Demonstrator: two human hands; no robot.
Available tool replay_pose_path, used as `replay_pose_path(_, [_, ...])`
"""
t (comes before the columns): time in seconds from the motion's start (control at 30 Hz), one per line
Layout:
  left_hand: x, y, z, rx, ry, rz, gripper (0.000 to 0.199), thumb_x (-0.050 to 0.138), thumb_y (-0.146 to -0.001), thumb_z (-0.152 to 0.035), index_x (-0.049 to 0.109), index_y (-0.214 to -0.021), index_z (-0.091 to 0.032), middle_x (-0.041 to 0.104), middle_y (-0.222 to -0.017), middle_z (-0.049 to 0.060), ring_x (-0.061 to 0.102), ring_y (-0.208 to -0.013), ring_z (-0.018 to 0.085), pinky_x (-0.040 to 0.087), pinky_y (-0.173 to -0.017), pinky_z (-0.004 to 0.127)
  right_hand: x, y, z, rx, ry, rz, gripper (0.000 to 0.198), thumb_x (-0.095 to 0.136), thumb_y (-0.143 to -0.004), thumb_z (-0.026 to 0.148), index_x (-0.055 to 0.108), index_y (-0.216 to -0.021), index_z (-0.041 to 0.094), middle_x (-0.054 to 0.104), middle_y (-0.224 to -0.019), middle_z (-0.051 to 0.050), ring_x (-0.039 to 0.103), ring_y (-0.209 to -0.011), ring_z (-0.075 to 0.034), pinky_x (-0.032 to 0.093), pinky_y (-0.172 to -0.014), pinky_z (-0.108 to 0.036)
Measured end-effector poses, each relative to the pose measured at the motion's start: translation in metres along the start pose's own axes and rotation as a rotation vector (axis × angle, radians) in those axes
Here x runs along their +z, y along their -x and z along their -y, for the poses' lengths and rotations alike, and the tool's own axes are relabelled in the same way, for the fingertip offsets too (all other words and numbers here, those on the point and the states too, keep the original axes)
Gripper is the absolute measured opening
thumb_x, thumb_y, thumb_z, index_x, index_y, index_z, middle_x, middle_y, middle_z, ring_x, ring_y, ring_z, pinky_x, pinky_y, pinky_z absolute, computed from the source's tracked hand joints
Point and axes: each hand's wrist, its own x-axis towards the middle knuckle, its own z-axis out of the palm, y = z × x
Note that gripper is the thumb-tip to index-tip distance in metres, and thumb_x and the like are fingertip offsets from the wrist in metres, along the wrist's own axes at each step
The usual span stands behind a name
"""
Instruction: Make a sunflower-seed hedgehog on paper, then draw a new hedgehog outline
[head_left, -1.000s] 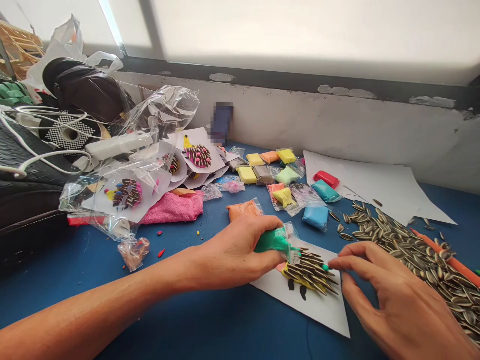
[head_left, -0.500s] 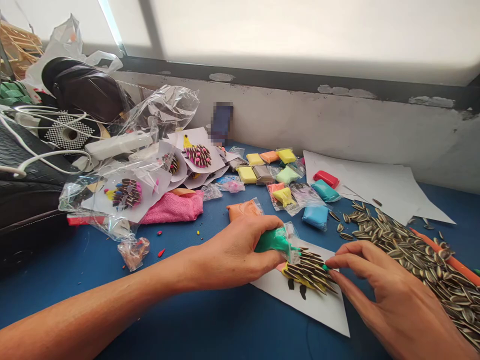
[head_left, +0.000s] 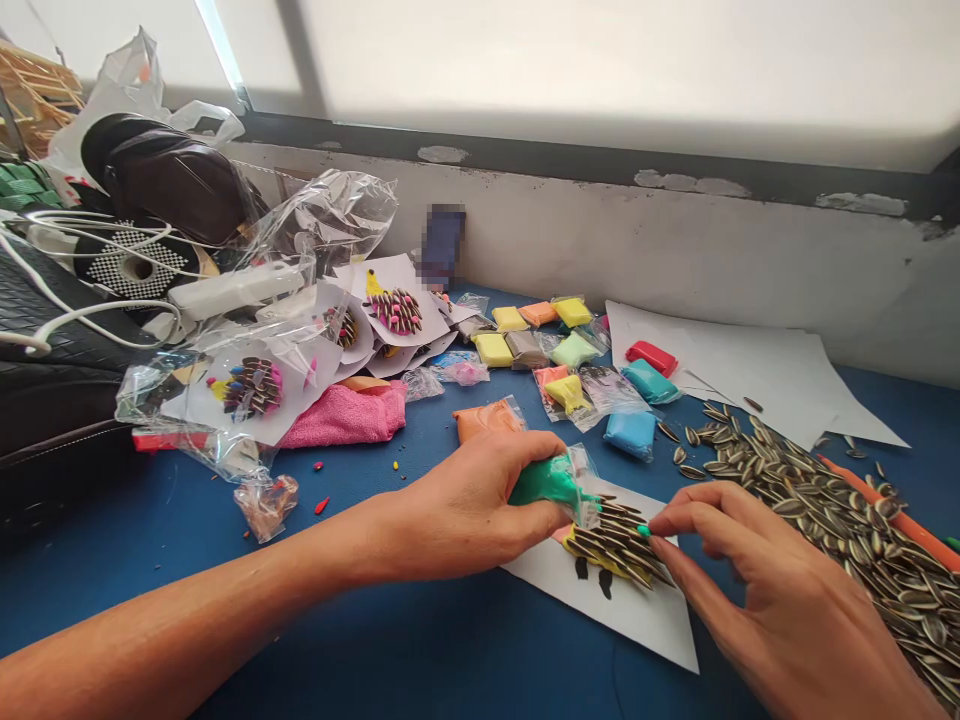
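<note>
While tight in left hand (head_left: 480,505), green packet (head_left: 546,482), long axis rightward; right hand (head_left: 780,575) pinching green dab (head_left: 643,530).

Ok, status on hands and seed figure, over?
Left hand gripping green packet. Right hand fingertips at small green bit. Seed figure on white paper, partly hidden by packet.

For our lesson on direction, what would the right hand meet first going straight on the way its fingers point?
The right hand would probably meet the striped sunflower seeds on the yellow clay figure first, just beyond the green clay bit it touches; depth is unclear.
</note>
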Motion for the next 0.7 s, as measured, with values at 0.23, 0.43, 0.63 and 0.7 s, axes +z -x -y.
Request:
replay_pose_path(0.23, [-0.0015, 0.0010, -0.0014, 0.013, 0.012, -0.007, 0.006, 0.067, -0.090, -0.024, 0.066, -0.088, -0.018, 0.053, -0.085, 0.002, 0.046, -0.090, 0.022, 0.038, -0.080, 0.033, 0.0008, 0.0043, -0.0007, -0.085, 0.097, 0.015, 0.027, 0.046, -0.103, 0.038, 0.065, -0.089, 0.025, 0.065, -0.092, -0.005, 0.067, -0.071, -0.016, 0.045, -0.053, -0.026])
replay_pose_path(0.43, [-0.0007, 0.0004, -0.0003, 0.013, -0.002, -0.010, 0.009, 0.067, -0.090, -0.024, 0.064, -0.084, -0.018, 0.053, -0.085, 0.002, 0.046, -0.090, 0.022, 0.038, -0.079, 0.033, 0.0021, 0.0067, 0.0015, -0.181, 0.229, 0.011, 0.022, 0.047, -0.103, 0.033, 0.063, -0.094, 0.023, 0.061, -0.096, -0.005, 0.063, -0.071, -0.014, 0.043, -0.056, -0.027])
replay_pose_path(0.63, [-0.0013, 0.0006, -0.0014, 0.004, 0.011, 0.002, 0.006, 0.066, -0.090, -0.023, 0.065, -0.087, -0.018, 0.053, -0.085, 0.002, 0.046, -0.089, 0.022, 0.037, -0.078, 0.032, 0.0015, 0.0077, -0.0014, -0.201, 0.222, 0.022, 0.017, 0.049, -0.102, 0.031, 0.062, -0.098, 0.021, 0.061, -0.097, -0.005, 0.064, -0.077, -0.016, 0.046, -0.063, -0.028])
replay_pose_path(0.7, [-0.0012, 0.0009, -0.0009, 0.013, 0.016, -0.001, 0.006, 0.066, -0.090, -0.024, 0.065, -0.087, -0.018, 0.054, -0.085, 0.002, 0.046, -0.089, 0.022, 0.037, -0.078, 0.033, 0.0026, 0.0081, -0.0030, -0.195, 0.207, 0.017, 0.015, 0.049, -0.102, 0.030, 0.062, -0.101, 0.021, 0.062, -0.096, -0.005, 0.065, -0.078, -0.016, 0.047, -0.065, -0.028])
